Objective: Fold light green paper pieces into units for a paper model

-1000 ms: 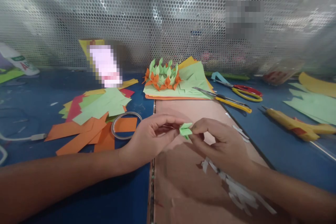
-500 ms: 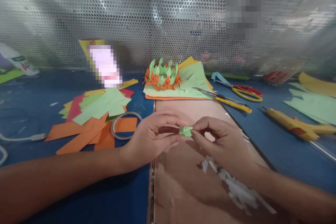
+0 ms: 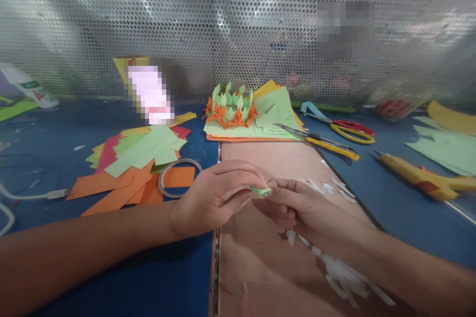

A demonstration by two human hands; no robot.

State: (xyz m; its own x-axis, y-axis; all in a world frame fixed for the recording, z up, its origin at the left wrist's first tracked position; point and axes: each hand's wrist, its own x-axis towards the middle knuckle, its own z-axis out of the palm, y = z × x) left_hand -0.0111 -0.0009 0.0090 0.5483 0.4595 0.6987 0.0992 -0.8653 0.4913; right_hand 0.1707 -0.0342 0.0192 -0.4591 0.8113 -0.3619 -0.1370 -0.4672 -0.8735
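Note:
Pinched between both hands is a small folded piece of light green paper (image 3: 261,191), held above the brown board (image 3: 256,267). My left hand (image 3: 219,195) grips its left side between thumb and fingertips. On the right end, my right hand (image 3: 297,203) closes thumb and forefinger, with the other fingers curled beneath. Beyond the hands, a ring of folded green and orange paper pieces (image 3: 231,109) stands on a stack of coloured sheets (image 3: 273,96). A roll of tape (image 3: 162,185) lies just left of my left hand.
Orange paper strips (image 3: 111,190) and green pieces (image 3: 145,146) lie at left, near a white cable (image 3: 48,194). To the right are a yellow cutter (image 3: 330,148), scissors (image 3: 351,133) and a yellow glue gun (image 3: 420,176). White scraps (image 3: 345,272) litter the board.
The green paper has tilted and now shows a narrower side. My right hand has turned and dropped slightly, its fingers curling under; my left fingers have closed further over the paper.

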